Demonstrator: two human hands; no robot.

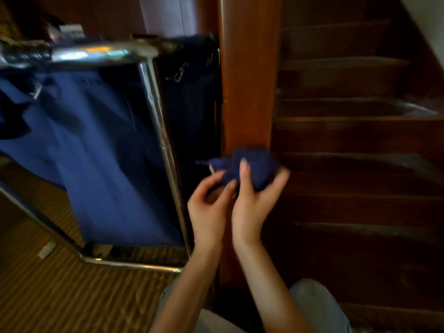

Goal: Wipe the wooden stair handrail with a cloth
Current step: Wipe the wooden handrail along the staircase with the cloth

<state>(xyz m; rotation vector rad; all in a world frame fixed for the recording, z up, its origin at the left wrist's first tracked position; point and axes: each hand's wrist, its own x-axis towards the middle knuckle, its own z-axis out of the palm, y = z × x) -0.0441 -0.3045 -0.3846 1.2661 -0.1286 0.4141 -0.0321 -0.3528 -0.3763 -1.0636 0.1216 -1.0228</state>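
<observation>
Beside dark wooden stairs [348, 131], left hand [208, 209] and right hand [249, 205] clutch a bunched navy cloth [255, 164].

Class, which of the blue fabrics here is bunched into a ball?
The small navy cloth in the right hand, before the wooden post; the larger blue fabrics hang flat on the chrome cart.

Blur and cover
Your right hand [252, 203] covers part of the blurred cloth [254, 162]; the wooden post [249, 73] exits the top edge.
</observation>
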